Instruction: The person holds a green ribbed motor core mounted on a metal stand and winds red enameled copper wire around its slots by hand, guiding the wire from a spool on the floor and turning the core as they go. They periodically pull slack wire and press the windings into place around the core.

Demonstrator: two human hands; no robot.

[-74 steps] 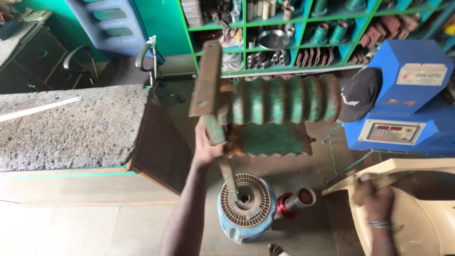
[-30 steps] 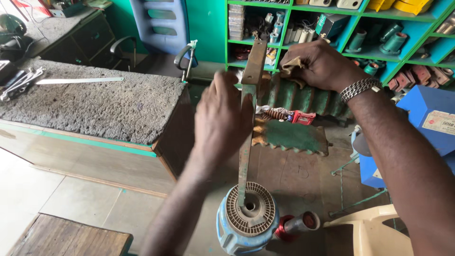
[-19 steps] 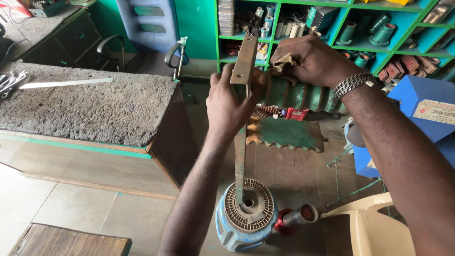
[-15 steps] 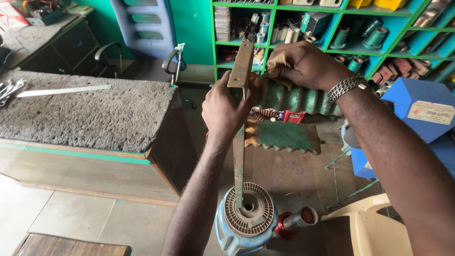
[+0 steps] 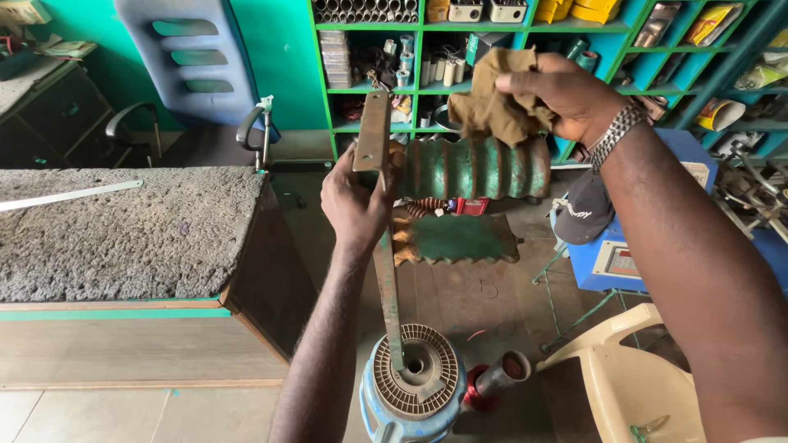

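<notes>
Right hand point(image 5: 566, 94) has lifted off the top of the flat metal bar point(image 5: 379, 221) since half a second ago and now hangs clear of it, up and to the right, fingers pinched shut on a crumpled brown rag point(image 5: 492, 102). Bar top is bare and rusty; the wiping pass looks paused, as I judge it.

Left hand point(image 5: 355, 197) keeps a closed wrap around the bar's upper part, holding it upright. Bar's foot stands in the centre of a blue motor housing point(image 5: 410, 385) with a slotted winding core, on the floor.

Packages and signs:
- yellow packet point(image 5: 712, 20), top shelf, right end of the green rack point(image 5: 316, 74)
- pale rectangular label plate on the blue machine point(image 5: 648, 246), at its front face
- red spool point(image 5: 476, 394) beside the housing
</notes>
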